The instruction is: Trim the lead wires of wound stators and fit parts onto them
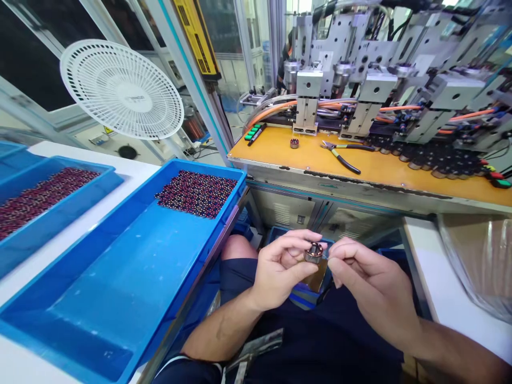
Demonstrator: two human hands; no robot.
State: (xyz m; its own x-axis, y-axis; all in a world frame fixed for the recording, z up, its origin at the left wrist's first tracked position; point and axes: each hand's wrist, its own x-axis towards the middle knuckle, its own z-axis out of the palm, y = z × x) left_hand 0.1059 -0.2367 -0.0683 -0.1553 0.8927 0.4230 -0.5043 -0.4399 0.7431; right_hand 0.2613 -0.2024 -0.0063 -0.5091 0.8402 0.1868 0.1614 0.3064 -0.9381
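Note:
My left hand [279, 265] pinches a small round motor stator [314, 253] between thumb and fingertips above my lap. Its top shows copper windings with dark slots, and its side is a grey metal ring. Just to the right, my right hand [366, 280] is closed, thumb against the bent index finger, close beside the stator. Whatever it pinches, if anything, is too small to make out. Another stator [294, 143] stands on the yellow worktop [272, 148] ahead, left of a pair of cutting pliers [340, 154] with yellow-and-black handles.
On my left, a blue tray [132, 266] holds many small dark-red parts at its far end; a second blue tray [60, 213] lies beyond. Machine fixtures [308, 101] line the worktop's back, with dark cylindrical parts [432, 157] at right. A white fan [124, 90] stands behind the trays.

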